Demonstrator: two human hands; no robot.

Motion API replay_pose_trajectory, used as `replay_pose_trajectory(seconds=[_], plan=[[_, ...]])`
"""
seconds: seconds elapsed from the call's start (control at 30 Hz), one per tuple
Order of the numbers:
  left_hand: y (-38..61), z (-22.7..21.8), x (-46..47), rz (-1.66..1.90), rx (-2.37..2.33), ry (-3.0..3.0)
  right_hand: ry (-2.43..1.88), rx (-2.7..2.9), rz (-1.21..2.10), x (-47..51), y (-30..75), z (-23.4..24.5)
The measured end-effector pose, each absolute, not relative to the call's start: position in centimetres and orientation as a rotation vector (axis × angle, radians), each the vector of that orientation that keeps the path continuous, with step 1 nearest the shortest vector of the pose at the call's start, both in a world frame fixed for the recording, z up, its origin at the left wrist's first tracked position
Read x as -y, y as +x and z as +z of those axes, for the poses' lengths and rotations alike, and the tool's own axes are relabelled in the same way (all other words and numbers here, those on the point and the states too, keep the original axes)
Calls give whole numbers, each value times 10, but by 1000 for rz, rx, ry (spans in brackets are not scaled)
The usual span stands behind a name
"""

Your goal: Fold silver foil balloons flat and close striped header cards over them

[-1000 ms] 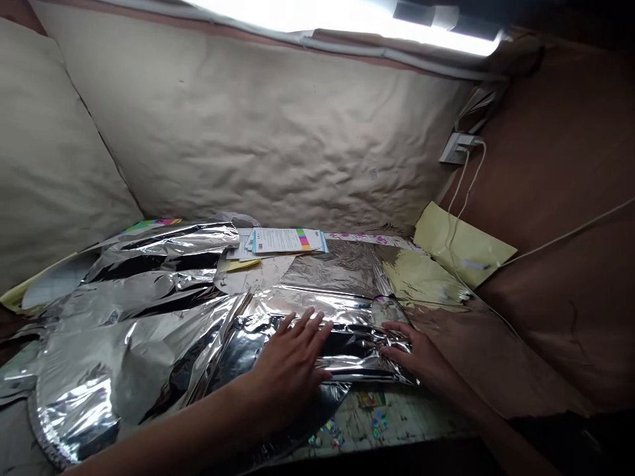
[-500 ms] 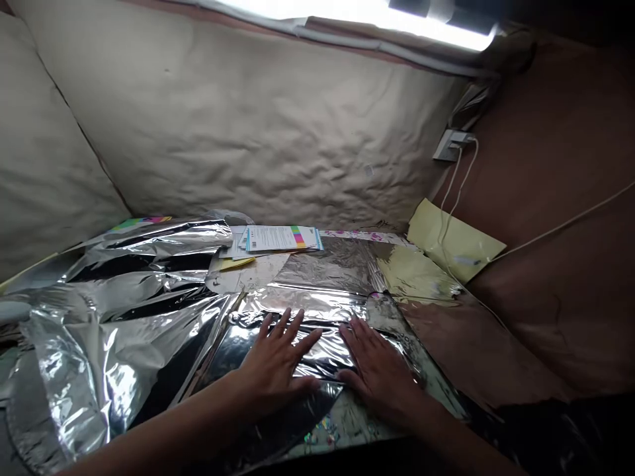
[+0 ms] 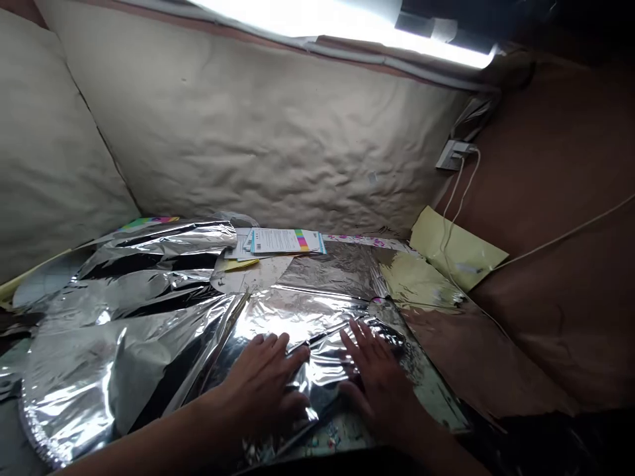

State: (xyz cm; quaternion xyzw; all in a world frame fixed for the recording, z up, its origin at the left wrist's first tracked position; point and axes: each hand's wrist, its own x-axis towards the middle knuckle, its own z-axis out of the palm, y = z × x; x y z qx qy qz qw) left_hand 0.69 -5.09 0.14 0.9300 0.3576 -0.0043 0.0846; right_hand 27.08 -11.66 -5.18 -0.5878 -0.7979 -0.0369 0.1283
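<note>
A shiny silver foil sheet (image 3: 288,311) lies on the work surface in front of me, creased between my hands. My left hand (image 3: 260,383) rests palm down on its left part, with the fingers bent a little and the thumb apart. On the right part lies my right hand (image 3: 380,383), flat with its fingers stretched forward. Neither hand is seen gripping anything. To the left spreads a larger, wrinkled piece of silver foil (image 3: 89,357), rolled or folded over near the back.
Printed cards (image 3: 282,241) with coloured stripes are stacked at the back. A yellow sheet (image 3: 454,248) leans at the right, below a wall socket (image 3: 454,154) with white cables. A bright tube light (image 3: 322,26) hangs overhead. Paper covers the wall (image 3: 272,125).
My left hand has slid back toward me and its fingers have bent. The foil between my hands has shifted and shows new creases. My right hand stays nearly in place.
</note>
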Motion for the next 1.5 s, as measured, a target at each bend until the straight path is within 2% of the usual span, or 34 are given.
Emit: replay_pose_trajectory(seconds=[0.13, 0.4, 0.57, 0.73, 0.87, 1.1, 1.17, 1.3, 1.4, 1.5], plan=[[2, 2, 46, 76, -1025, 2613, -1656, 2388, 81, 115, 252, -58], [32, -10, -24, 214, -993, 1893, -1165, 2717, 462, 99, 230, -19], [35, -25, -53, 275, -957, 1723, -1042, 2787, 445, 64, 236, -9], [24, -29, -69, 496, -1014, 1567, -1016, 2797, 309, 26, 239, -3], [10, -38, -76, 670, -1121, 1517, -1040, 2802, 358, 13, 232, -12], [2, -39, -67, 788, -1264, 1694, -1143, 2779, 425, 13, 230, -20], [5, -34, -61, 810, -1326, 1926, -1154, 2772, 431, 13, 228, -19], [11, -28, -51, 559, -1214, 2613, -1129, 2750, 419, 13, 224, -21], [10, -27, -45, 438, -1075, 2683, -1095, 2687, 510, 9, 229, -26], [4, -27, -38, 373, -939, 2745, -1112, 2391, 752, -7, 237, -28]])
